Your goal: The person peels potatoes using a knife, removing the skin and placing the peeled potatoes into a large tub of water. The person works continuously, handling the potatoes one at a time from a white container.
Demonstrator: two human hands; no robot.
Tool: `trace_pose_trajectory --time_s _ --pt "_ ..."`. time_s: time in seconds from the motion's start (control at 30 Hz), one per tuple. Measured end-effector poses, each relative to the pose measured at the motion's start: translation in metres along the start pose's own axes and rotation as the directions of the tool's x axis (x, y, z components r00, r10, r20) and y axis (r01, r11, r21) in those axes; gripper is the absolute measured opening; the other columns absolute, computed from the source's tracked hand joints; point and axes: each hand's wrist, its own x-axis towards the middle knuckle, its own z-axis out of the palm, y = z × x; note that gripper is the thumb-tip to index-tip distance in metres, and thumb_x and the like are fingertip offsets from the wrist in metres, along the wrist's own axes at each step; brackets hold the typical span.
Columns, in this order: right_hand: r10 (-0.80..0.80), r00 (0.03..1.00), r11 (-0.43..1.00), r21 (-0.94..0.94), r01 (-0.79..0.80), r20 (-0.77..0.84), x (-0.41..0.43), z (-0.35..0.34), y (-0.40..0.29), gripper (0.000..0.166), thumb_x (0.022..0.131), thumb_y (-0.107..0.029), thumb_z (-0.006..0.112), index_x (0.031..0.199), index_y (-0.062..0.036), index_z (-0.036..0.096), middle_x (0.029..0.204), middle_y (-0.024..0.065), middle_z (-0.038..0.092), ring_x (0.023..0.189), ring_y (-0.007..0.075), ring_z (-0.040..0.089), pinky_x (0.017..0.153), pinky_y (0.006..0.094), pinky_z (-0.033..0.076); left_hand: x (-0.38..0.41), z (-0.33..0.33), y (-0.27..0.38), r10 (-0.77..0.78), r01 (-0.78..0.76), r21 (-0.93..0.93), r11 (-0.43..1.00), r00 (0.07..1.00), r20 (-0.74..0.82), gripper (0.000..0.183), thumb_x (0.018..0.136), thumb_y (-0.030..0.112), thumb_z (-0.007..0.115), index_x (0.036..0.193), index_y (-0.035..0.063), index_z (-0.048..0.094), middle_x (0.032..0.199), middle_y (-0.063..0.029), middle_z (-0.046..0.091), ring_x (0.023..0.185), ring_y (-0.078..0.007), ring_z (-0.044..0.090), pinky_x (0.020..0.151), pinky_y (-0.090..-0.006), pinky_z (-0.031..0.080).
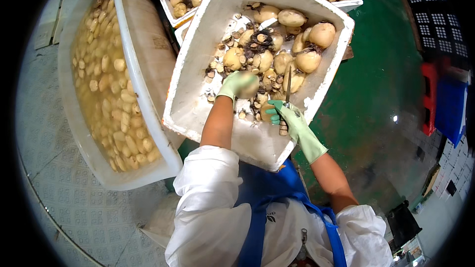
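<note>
My left hand (pixel 231 84), in a pale green rubber glove, grips a lotus root segment (pixel 248 85) that is blurred. In my gloved right hand (pixel 295 116) is a knife (pixel 288 85) with a narrow blade and a wooden handle; the blade points away from me. Both hands are inside a white foam box (pixel 193 70). Whole lotus root segments (pixel 322 35) lie mostly in its far and right parts. Around my left hand are cut-off end slices (pixel 242 59) and dark, stringy node trimmings (pixel 259 40).
To the left stands a large white plastic tub (pixel 131 63) of cloudy water with many lotus root segments (pixel 126 118). More foam boxes (pixel 347 5) of lotus root stand behind. On the right are a green floor (pixel 365 100), a red crate (pixel 428 98), a blue bin (pixel 451 107) and black crates (pixel 426 18).
</note>
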Motion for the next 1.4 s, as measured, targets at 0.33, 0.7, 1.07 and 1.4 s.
trace_pose_trajectory --time_s 0.33,0.7,1.07,1.4 --pt "0.043 0.999 0.998 0.046 -0.042 -0.013 0.001 0.009 -0.003 0.031 0.099 -0.024 0.054 0.122 -0.0043 0.062 0.103 0.0035 0.067 0.078 0.0101 0.058 0.071 0.0240 0.051 0.092 0.030 -0.125 -0.267 0.252 -0.131 0.959 0.956 -0.121 0.076 0.081 0.061 0.070 0.115 -0.0065 0.065 0.107 -0.0146 0.068 0.097 -0.0221 0.061 0.086 -0.0355 0.047" --pt "-0.008 1.000 0.997 0.073 0.009 -0.008 0.010 0.017 0.012 0.030 0.099 -0.024 0.055 0.121 -0.0047 0.061 0.103 0.0046 0.068 0.075 0.0106 0.059 0.067 0.0247 0.053 0.056 0.034 -0.103 -0.130 0.228 -0.731 0.643 0.973 0.189 0.060 0.090 0.049 0.066 0.113 -0.0062 0.067 0.106 -0.0119 0.070 0.092 -0.0188 0.066 0.084 -0.0288 0.051" --pt "-0.020 0.993 0.999 -0.035 0.016 -0.117 -0.001 0.018 0.014 0.027 0.096 -0.023 0.056 0.111 -0.0017 0.062 0.090 0.0081 0.067 0.074 0.0141 0.061 0.065 0.0278 0.052 0.053 0.042 -0.064 -0.072 0.291 -0.753 0.590 0.948 0.310 0.037 0.082 0.016 0.079 0.108 -0.0068 0.065 0.097 -0.0149 0.070 0.083 -0.0201 0.070 0.071 -0.0309 0.059" --pt "-0.115 0.979 0.949 -0.310 0.059 -0.166 -0.034 0.033 0.017 0.035 0.089 -0.040 0.058 0.114 -0.0157 0.056 0.074 -0.0050 0.060 0.055 0.0037 0.046 0.044 0.0210 0.031 -0.023 0.029 -0.086 0.007 0.316 -0.710 0.629 0.911 0.412 0.034 0.080 0.008 0.079 0.107 -0.0059 0.064 0.092 -0.0150 0.071 0.073 -0.0236 0.071 0.059 -0.0369 0.061"
